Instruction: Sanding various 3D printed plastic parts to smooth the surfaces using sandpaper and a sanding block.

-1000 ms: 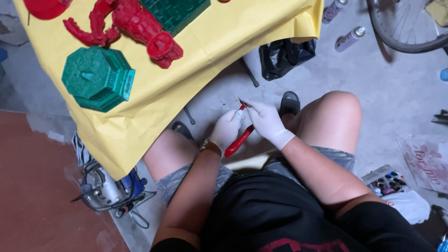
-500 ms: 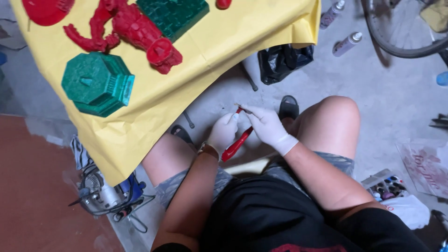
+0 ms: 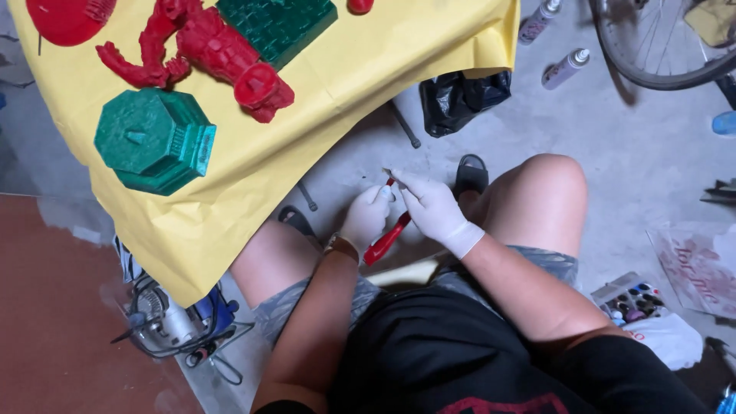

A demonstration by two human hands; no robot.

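Both my hands wear white gloves and meet over my lap, between my knees. My left hand (image 3: 366,217) grips a thin red-handled brush (image 3: 386,239) by its handle. My right hand (image 3: 431,207) pinches the brush's tip end near the bristles. The brush slants from lower left to upper right. On the yellow-covered table (image 3: 345,100) ahead lie a green octagonal model (image 3: 153,140), a red figure (image 3: 207,54) and a green brick-textured block (image 3: 280,24).
A red round piece (image 3: 65,17) sits at the table's far left. On the concrete floor are a black bag (image 3: 460,98), two spray cans (image 3: 566,67), a bicycle wheel (image 3: 652,46), a paint palette (image 3: 632,299) and a power tool (image 3: 172,330) under the table.
The hands and brush stay together over the lap; they sit slightly higher and more to the right in view. The grip looks the same.
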